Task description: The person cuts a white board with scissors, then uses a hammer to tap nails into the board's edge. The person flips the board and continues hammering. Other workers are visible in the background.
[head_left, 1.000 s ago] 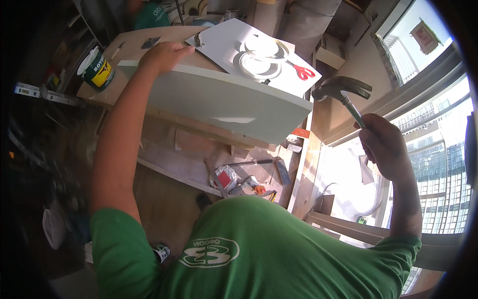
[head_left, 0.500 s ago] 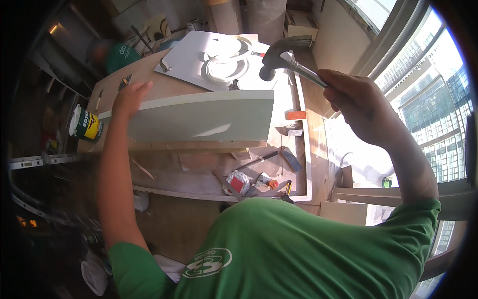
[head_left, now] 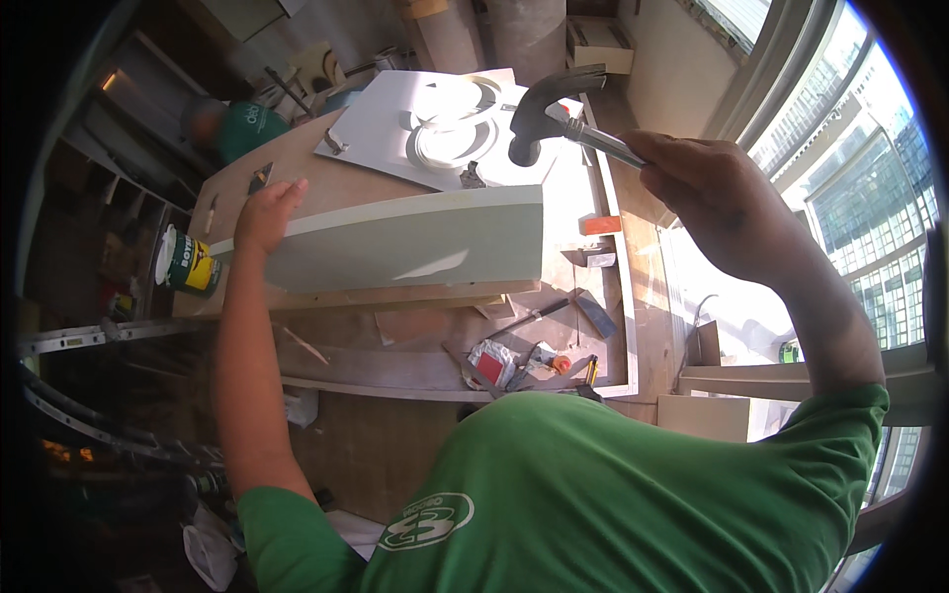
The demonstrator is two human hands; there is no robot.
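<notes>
A claw hammer (head_left: 532, 117) is raised above the right end of a long board (head_left: 405, 252), its handle in my right hand (head_left: 722, 203). The hammer head is clear of the board. The board is pale grey-green with a white upper edge and stands on its side on a wooden worktable (head_left: 326, 148). My left hand (head_left: 267, 217) is closed over the board's upper edge near its left end; some of its fingers are hidden.
A white panel (head_left: 371, 124) with round white rings (head_left: 455, 143) lies at the back. Left stands a paint bucket (head_left: 193, 265). Nearer me are a blue-grey block (head_left: 596, 314) and a red-and-white packet (head_left: 491, 364). A person in green (head_left: 249, 128) is at the far left; windows (head_left: 860, 217) line the right.
The whole view has shifted a little, so the table sits farther right. Against the table, the hammer has moved slightly left. My left hand stays on the board.
</notes>
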